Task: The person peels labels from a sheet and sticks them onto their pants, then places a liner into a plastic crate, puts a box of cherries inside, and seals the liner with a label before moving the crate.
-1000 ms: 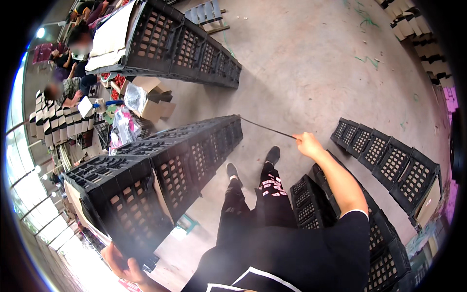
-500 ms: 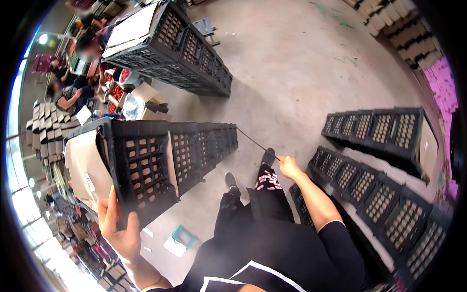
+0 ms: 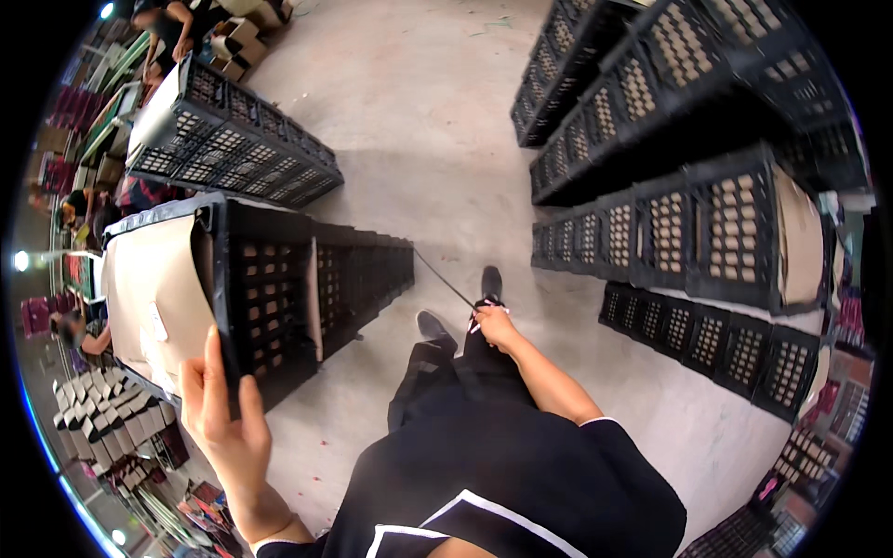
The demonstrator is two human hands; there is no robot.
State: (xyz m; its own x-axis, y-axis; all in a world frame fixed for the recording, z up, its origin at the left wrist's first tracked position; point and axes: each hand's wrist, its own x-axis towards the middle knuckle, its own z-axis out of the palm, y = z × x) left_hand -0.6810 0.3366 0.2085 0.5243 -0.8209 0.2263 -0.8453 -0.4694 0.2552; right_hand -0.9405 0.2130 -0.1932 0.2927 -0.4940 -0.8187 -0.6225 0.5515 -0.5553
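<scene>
A tall stack of black plastic crates (image 3: 265, 312) stands at my left, with a tan cardboard sheet (image 3: 153, 288) over its top and a small white label on the sheet. My left hand (image 3: 226, 414) grips the near corner of the top crate, the index finger along the rim and the thumb by the side. Low in front of me, my right hand (image 3: 495, 327) is closed round a thin dark rod (image 3: 448, 283). That rod slants up-left to the foot of the stack; how its far end meets the lowest crate cannot be made out.
Another crate stack (image 3: 246, 139) stands beyond mine. Several tall crate stacks (image 3: 684, 228) filled with tan rolled pieces line the right side. Concrete floor (image 3: 419, 139) runs between the rows. At the far left are a person (image 3: 167, 28) and piled cardboard boxes (image 3: 107, 405).
My view has shifted along the aisle, and the stack in my grip has moved along with me. The far stack and right-hand rows now sit differently. Both hands keep their holds.
</scene>
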